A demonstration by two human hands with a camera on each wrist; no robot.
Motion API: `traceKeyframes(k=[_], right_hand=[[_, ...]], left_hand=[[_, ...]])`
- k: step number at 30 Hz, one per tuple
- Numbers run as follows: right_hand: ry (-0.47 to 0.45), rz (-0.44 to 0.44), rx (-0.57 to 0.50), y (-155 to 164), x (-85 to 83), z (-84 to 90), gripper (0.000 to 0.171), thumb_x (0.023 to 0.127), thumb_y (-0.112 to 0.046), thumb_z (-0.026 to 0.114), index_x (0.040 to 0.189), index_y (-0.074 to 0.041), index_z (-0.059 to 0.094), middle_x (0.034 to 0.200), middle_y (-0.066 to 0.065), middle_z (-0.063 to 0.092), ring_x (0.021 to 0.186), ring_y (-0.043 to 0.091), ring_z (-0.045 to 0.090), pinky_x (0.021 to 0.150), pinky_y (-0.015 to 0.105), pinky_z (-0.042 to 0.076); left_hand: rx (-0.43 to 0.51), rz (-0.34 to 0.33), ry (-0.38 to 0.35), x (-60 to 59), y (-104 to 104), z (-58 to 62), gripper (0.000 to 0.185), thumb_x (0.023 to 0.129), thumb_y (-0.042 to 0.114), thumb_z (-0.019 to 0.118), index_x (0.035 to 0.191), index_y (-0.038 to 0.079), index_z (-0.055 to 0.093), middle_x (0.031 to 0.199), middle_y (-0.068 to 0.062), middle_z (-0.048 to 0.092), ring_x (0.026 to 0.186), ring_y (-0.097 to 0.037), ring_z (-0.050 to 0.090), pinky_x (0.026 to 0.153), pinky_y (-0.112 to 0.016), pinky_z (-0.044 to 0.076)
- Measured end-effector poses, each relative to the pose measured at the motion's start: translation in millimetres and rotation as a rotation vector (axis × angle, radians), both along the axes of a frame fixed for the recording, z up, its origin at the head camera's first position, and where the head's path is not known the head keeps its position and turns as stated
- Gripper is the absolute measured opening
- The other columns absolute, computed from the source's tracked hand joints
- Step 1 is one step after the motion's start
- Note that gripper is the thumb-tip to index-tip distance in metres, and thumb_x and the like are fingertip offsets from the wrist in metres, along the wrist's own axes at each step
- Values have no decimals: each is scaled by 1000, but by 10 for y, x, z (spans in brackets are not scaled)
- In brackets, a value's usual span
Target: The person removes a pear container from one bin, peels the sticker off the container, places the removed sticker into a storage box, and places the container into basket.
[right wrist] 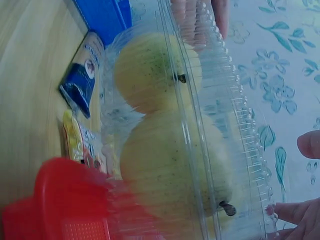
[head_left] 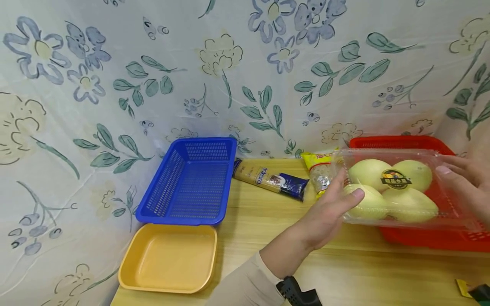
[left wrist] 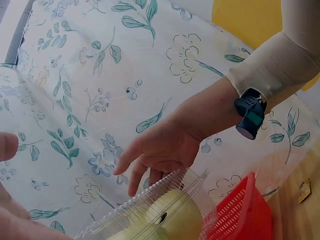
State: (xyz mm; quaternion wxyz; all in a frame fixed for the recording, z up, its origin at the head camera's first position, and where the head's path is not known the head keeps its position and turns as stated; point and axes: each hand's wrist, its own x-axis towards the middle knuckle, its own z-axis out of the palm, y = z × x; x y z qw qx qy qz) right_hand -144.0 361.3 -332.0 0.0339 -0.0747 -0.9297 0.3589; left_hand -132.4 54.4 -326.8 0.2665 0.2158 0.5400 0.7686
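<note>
A clear plastic box of several pale yellow-green pears, with a black and gold label on its lid, is held tilted above the red basket. My left hand grips the box's left side, thumb over the lid; its fingers show through the plastic in the right wrist view. At the opposite end, my right hand holds the right edge with its fingers. The left wrist view shows the right hand partly hidden behind the box. Dark stems show on the pears in the right wrist view.
A blue basket stands at the left, with a yellow tray in front. Between the baskets lie a gold and blue pasta packet and a yellow-topped clear bag. Flowered cloth hangs behind the wooden table.
</note>
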Motion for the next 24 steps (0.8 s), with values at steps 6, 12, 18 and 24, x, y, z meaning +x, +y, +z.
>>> traceKeyframes(k=[6, 12, 18, 24], right_hand=[[45, 69, -38, -296, 105, 38, 74, 109, -36, 40, 163, -3, 3, 160, 43, 5, 137, 73, 15, 102, 85, 19], [-61, 130, -31, -463, 144, 71, 78, 109, -43, 40, 164, -7, -3, 161, 43, 1, 138, 72, 13, 98, 87, 21], [-42, 178, -65, -689, 176, 8, 77, 108, -43, 44, 165, -10, 3, 163, 40, 7, 141, 70, 14, 98, 86, 21], [-26, 245, -119, -880, 183, -111, 75, 108, -42, 48, 166, -14, 10, 164, 35, 19, 143, 64, 24, 114, 72, 27]], left_hand=[[-26, 1, -21, 68, -252, -18, 75, 106, 30, 42, 165, 21, -4, 172, 6, -9, 159, -20, -9, 127, -61, 1], [-35, -7, 13, 147, -538, 11, 74, 108, 30, 36, 165, 17, -10, 172, 1, -15, 159, -22, -13, 129, -55, -2], [-75, 9, 28, 223, -787, -5, 72, 109, 31, 32, 164, 15, -12, 172, 1, -16, 158, -21, -16, 129, -53, -5], [-119, 32, 48, 317, -1057, -80, 73, 109, 31, 33, 164, 13, -11, 172, -2, -16, 159, -24, -17, 128, -53, -5]])
